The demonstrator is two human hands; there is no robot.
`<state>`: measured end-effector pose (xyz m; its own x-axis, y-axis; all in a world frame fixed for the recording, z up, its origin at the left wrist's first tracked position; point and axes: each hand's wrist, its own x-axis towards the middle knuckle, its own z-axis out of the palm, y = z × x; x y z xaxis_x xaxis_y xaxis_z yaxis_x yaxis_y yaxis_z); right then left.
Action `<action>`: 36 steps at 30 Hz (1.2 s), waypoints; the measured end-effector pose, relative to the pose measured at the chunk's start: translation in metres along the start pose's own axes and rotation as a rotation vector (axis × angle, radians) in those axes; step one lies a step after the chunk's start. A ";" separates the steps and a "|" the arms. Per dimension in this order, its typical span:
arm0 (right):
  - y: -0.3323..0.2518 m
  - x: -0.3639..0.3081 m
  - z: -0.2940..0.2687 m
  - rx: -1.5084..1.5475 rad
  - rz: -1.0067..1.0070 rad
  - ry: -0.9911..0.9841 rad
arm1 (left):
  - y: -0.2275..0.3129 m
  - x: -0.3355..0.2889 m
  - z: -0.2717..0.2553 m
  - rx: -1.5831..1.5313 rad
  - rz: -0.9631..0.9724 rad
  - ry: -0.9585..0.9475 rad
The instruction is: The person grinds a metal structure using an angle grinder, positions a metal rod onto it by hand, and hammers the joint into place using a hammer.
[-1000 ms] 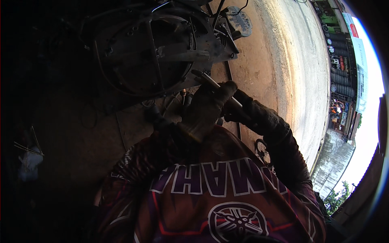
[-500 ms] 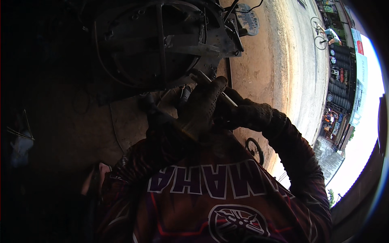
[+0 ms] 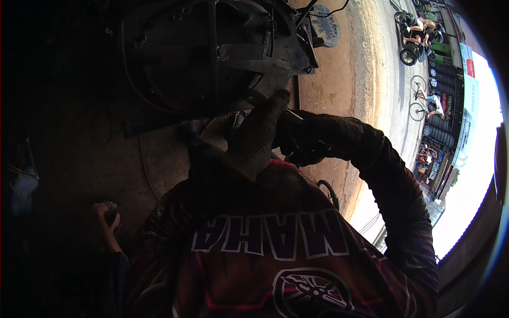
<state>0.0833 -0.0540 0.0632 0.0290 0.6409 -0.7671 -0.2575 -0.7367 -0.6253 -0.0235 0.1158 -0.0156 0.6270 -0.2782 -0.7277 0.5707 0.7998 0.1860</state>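
Observation:
Both of my hands wear thick, dark, dirty work gloves and are close together in front of my chest. My left hand (image 3: 259, 132) is closed, its thumb pointing up and away, around a slim rod (image 3: 294, 114). A short, darker end of it pokes out past the far side of that glove. Its pale near end runs to my right hand (image 3: 313, 139), which is curled closed around it. Small thin glints show at the right fingers; I cannot make out what they are. Just beyond my hands stands a dark metal frame (image 3: 212, 63) with a round hoop and crossbars.
A cable (image 3: 144, 164) lies on the dirt floor at left, where another person's bare foot (image 3: 108, 212) shows. Part of a wheel (image 3: 330, 193) stands by my right elbow. Across the road are a cyclist (image 3: 429, 103), a three-wheeled motorbike (image 3: 416, 40) and stacked tyres (image 3: 442, 124).
My right hand has moved slightly up and outward, its elbow lifting, and less of the rod shows. The bare foot has come into view at left. The cyclist has moved along, and a motorbike has appeared.

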 end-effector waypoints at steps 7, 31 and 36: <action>-0.010 0.003 -0.002 0.003 0.030 -0.013 | -0.025 0.045 -0.065 -0.298 -0.349 -0.362; -0.045 0.002 0.018 0.148 0.204 0.030 | 0.003 -0.020 0.000 -0.256 0.138 -0.141; -0.084 0.002 0.033 0.432 0.511 0.321 | 0.023 -0.039 0.002 -0.098 0.038 -0.104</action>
<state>0.0736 0.0164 0.1186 0.0680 0.0977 -0.9929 -0.6694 -0.7334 -0.1180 -0.0337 0.1437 0.0181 0.7016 -0.2964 -0.6480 0.4941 0.8576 0.1426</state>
